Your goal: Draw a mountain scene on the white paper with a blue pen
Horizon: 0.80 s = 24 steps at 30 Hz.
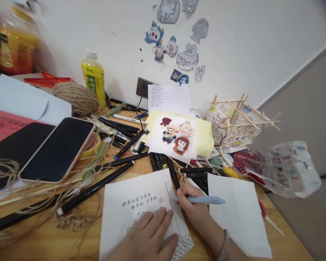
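A white sheet of paper (115, 217) lies at the front of the table, bearing handwritten characters, line drawings and a cross-hatched corner. My left hand (149, 235) rests flat on it, fingers stretched out, covering part of the drawing. Between the thumb and fingers of my right hand (194, 206) is a light blue pen (206, 200), tilted with its far end to the right. The pen's tip side is by the sheet's right edge, near a long drawn line. Another white sheet (239, 214) lies under and beside my right forearm, with no marks visible on it.
Several black markers (96, 186) and loose twine (78, 221) crowd the left and middle. A phone (58, 150), a twine ball (76, 97) and a yellow bottle (93, 76) stand left. Behind are a paper with coloured figures (154, 139), a stick structure (233, 123) and a plastic bag (285, 168).
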### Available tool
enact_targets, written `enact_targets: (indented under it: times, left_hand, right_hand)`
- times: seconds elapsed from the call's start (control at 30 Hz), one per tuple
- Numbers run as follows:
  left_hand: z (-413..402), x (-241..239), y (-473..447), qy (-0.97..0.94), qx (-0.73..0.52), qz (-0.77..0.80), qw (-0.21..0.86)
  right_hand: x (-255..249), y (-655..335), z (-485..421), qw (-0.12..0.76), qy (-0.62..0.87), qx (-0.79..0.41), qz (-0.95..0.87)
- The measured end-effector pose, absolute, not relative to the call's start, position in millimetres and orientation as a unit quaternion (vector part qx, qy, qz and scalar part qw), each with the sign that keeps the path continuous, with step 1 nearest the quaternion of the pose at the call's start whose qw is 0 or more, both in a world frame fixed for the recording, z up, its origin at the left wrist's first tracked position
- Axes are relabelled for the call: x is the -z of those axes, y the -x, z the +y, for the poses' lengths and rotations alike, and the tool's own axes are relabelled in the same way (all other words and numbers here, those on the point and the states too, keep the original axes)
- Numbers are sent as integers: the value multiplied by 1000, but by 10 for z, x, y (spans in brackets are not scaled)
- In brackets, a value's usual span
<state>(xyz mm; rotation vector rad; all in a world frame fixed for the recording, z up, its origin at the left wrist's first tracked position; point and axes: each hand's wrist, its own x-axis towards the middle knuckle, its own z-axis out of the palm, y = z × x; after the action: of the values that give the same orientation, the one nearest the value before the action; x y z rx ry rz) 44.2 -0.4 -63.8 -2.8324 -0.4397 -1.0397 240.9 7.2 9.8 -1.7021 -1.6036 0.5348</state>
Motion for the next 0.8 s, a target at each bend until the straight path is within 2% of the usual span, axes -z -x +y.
enact_targets:
  times: [0.1, 0.13, 0.3, 0.57, 0.8]
  left_hand:
    - [29, 392, -372, 932, 334, -130, 56]
    - [41, 314, -341, 951, 282, -119, 34]
    - [69, 119, -235, 958, 254, -124, -42]
    - [49, 87, -284, 949, 285, -126, 48]
    - [18, 35, -314, 924, 340, -166, 48]
  right_hand:
    - [-93, -2408, 74, 367, 659, -200, -625]
    - [-88, -2410, 74, 372, 658, -199, -624]
    - [-76, -2417, 69, 380, 653, -209, -621]
    - [-141, -2382, 61, 370, 661, -212, -618]
    - [-203, -2337, 55, 368, 666, -214, -613]
